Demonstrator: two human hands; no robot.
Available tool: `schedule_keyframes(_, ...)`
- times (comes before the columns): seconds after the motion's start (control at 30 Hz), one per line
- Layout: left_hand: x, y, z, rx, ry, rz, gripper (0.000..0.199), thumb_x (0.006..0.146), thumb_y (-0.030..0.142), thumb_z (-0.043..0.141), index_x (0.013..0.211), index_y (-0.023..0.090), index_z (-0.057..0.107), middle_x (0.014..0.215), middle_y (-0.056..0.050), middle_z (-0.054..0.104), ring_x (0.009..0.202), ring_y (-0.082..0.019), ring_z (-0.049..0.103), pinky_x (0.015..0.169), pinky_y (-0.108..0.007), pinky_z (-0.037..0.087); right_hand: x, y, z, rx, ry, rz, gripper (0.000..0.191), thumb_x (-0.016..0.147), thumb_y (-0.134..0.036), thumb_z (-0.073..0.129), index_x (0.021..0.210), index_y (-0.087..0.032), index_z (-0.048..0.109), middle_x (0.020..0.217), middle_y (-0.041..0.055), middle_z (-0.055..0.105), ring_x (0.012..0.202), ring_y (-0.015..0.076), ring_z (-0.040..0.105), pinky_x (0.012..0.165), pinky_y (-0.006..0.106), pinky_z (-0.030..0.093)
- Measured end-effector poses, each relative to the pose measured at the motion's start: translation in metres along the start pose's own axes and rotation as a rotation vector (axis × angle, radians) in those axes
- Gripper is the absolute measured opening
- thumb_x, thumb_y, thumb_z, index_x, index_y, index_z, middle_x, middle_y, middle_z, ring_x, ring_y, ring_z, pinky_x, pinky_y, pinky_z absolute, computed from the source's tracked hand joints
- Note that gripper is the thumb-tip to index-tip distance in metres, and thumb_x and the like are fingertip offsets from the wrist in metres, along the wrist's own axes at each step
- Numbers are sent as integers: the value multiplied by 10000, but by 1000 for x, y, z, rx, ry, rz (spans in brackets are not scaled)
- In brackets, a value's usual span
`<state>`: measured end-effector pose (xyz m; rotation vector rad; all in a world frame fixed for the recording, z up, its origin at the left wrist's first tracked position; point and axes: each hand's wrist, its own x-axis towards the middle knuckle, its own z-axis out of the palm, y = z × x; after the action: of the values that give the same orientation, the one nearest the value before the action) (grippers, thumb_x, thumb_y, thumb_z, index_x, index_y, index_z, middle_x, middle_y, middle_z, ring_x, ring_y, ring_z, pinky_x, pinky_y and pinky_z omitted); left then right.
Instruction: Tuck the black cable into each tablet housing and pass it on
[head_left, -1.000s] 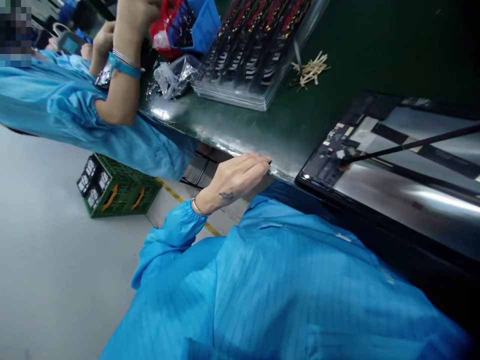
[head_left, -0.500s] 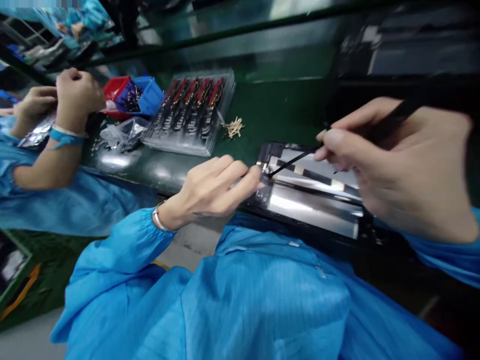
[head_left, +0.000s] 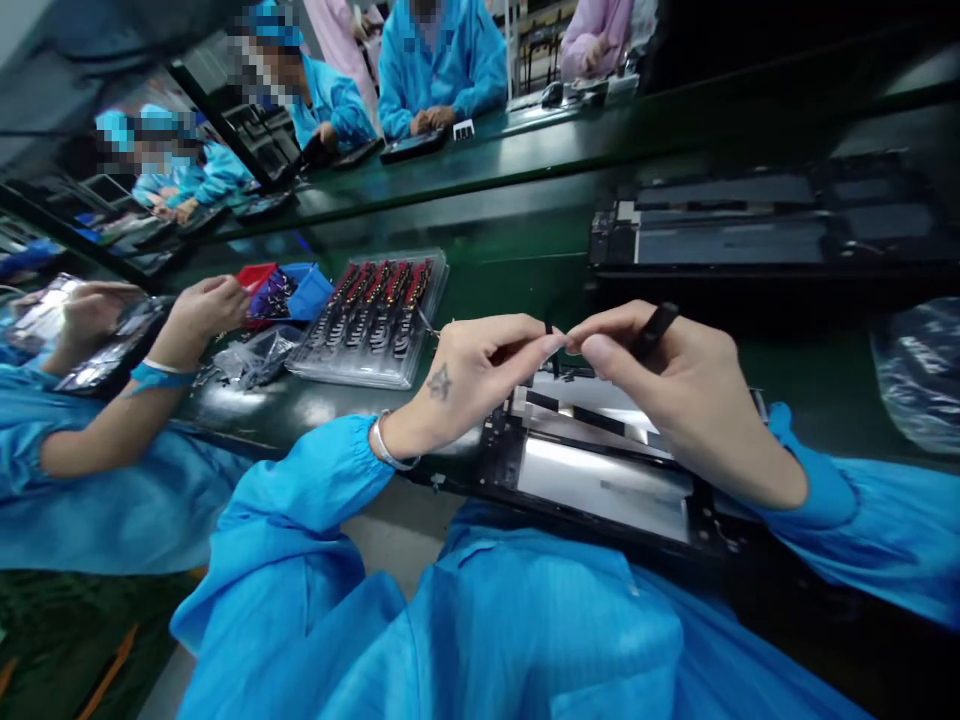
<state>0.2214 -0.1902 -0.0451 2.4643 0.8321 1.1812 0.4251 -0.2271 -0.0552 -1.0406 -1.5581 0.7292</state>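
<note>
My left hand [head_left: 480,375] is closed in a pinch, thumb against forefinger, above the upper left part of an opened tablet [head_left: 604,480]. Whatever sits in that pinch is too small to make out; a short dark bit shows at the fingertips. My right hand [head_left: 667,390] meets it there, fingertips almost touching. Black tweezers [head_left: 658,330] are held in the right hand, their back end sticking up between thumb and forefinger. The tablet lies flat at the bench edge with silvery battery panels and a black strip exposed.
A clear tray [head_left: 375,320] of circuit boards stands left of my hands. Beyond it are a red bin [head_left: 255,285], a blue bin [head_left: 311,290] and a plastic bag [head_left: 259,355]. Another opened tablet [head_left: 720,235] lies behind. A co-worker's hand [head_left: 202,310] is at left.
My right hand has lifted the tweezers off the tablet and moved left to my left hand. The left hand has risen from the tablet's edge into a pinch. The view has tilted up.
</note>
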Motion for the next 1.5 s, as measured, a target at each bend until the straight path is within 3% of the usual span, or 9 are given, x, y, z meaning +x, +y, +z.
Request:
schedule_keyframes(0.13, 4, 2, 0, -282, -7, -215, 293, 1010, 416, 691, 860, 179, 775, 683, 21, 638, 600, -73, 501, 529, -223, 341, 5, 7, -2, -26, -50, -9, 248, 904, -479, 776, 921, -232, 777, 866, 22, 758, 789, 185, 674, 673, 318, 492)
schedule_keyframes(0.3, 1, 2, 10, -355, 30, -305, 322, 990, 456, 712, 857, 173, 787, 853, -35, 774, 765, -144, 690, 649, -254, 528, 4, 12, -1, 8, -99, 21, 286, 892, -520, 774, 842, -238, 764, 780, 4, 724, 698, 164, 633, 634, 318, 458)
schedule_keyframes(0.53, -15, -8, 4, -127, -183, -119, 355, 1101, 404, 520, 1221, 177, 764, 1172, -59, 804, 1034, -174, 784, 854, -241, 641, -7, 7, -19, -194, -53, 49, 178, 972, -350, 679, 825, -250, 679, 774, -11, 644, 701, 160, 572, 652, 321, 423)
schedule_keyframes(0.67, -18, -28, -2, 48, -282, -17, 345, 1108, 356, 510, 1267, 159, 745, 1202, -55, 798, 1007, -154, 796, 852, -197, 628, -10, 12, -50, -433, -185, 74, 147, 980, -313, 661, 857, -239, 691, 811, 2, 649, 730, 152, 584, 645, 311, 408)
schedule_keyframes(0.83, -19, -44, 3, 151, -311, 105, 341, 1116, 329, 487, 1308, 147, 701, 1211, -61, 793, 1032, -160, 788, 871, -218, 619, -18, 23, -83, -592, -362, 229, 243, 980, -432, 637, 868, -231, 715, 852, 37, 676, 710, 160, 605, 605, 317, 397)
schedule_keyframes(0.97, -15, -48, 11, 176, -379, 184, 296, 1121, 282, 470, 1261, 135, 685, 994, -43, 790, 832, -126, 749, 729, -216, 563, -24, 27, -99, -643, -391, 374, 464, 968, -671, 575, 861, -247, 730, 878, 61, 695, 717, 183, 621, 607, 333, 413)
schedule_keyframes(1.1, -9, -51, 19, 142, -401, 284, 253, 1107, 243, 482, 1131, 114, 699, 909, -60, 721, 801, -152, 665, 708, -264, 533, -20, 30, -107, -666, -404, 456, 617, 898, -824, 536, 876, -242, 742, 898, 83, 727, 761, 224, 663, 642, 355, 448)
schedule_keyframes(1.27, -3, -58, 33, 24, -540, 307, 238, 1104, 289, 479, 1224, 153, 632, 1336, -139, 657, 1197, -240, 631, 989, -384, 573, -11, 34, -105, -685, -431, 471, 688, 865, -862, 516, 866, -212, 741, 868, 105, 752, 740, 243, 676, 646, 371, 458)
schedule_keyframes(1.5, 4, -54, 41, -23, -616, 318, 247, 1106, 293, 459, 1240, 127, 582, 1462, -203, 593, 1337, -287, 603, 1094, -451, 563, -9, 39, -103, -728, -472, 531, 398, 886, -558, 595, 931, -196, 755, 898, 93, 760, 740, 236, 665, 643, 361, 459)
